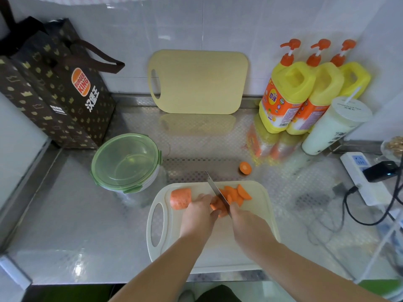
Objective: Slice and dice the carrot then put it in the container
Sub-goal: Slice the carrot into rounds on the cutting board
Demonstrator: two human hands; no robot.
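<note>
Right now a white cutting board (259,201) lies flat on a shiny metal counter (87,225). On the middle of the board is the carrot (216,206). The left hand (199,212) holds it down, with the fingers curled over it and the fingertips close to the blade. The right hand (246,223) is wrapped tight round the handle of a knife (214,189), and the handle is hidden inside the hand. The blade points to the far edge of the board and comes down on the carrot. On the right part of the board, just past the blade, is a small pile of carrot slices (238,194). On the left part of the board lies a big carrot chunk (180,198), touching the left hand. A little carrot end (245,168) sits on the counter just beyond the far edge of the board. The container (126,162) is round with a green lid and stands off the board, near its far left corner. Farther behind the board, a yellow cutting board (198,81) leans on the white wall. Far left of the board stands a brown paper bag (56,88). Far right of it stand three yellow soap bottles (287,94) and a white cup (335,125).
</note>
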